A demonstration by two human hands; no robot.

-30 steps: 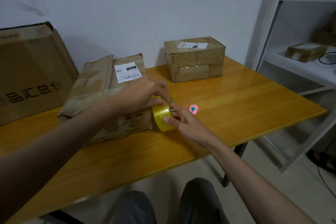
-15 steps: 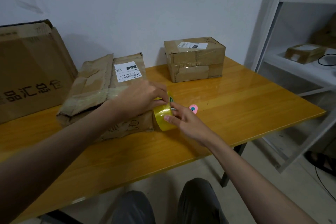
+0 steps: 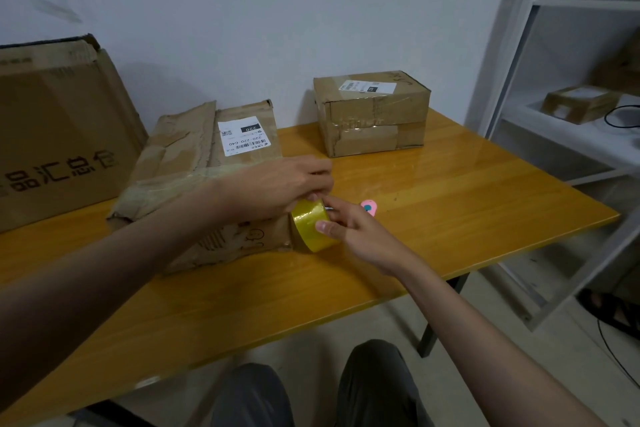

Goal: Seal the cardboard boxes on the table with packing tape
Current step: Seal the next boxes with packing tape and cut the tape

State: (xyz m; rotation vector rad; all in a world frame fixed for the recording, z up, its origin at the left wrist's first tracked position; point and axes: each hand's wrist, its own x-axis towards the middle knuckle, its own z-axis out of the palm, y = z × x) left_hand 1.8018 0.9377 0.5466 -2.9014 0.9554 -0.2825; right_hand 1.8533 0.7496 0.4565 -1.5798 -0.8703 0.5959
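From the head camera we look down on a yellow wooden table, and we take the tape roll as our landmark. It is a roll of glossy, translucent yellow packing tape, standing on edge on the table with its broad band facing us and catching the light. Our right hand grips it from the right, thumb laid across the band and fingers curled round its far side. Our left hand comes over the top of the roll, its fingertips pinching at the roll's upper edge; what exactly they pinch is too small to tell.

Touching the roll on its left is a crumpled cardboard box, flattened and creased, with a white barcode label on top and a glossy strip of old tape across it. Behind the roll and to its right, well apart, stands a smaller taped box, upright, wrapped in shiny bands and also labelled. Just right of the roll, beyond our right fingers, lies a small pink object with a teal spot. Far left of the roll, a large carton with printed characters leans at the wall.
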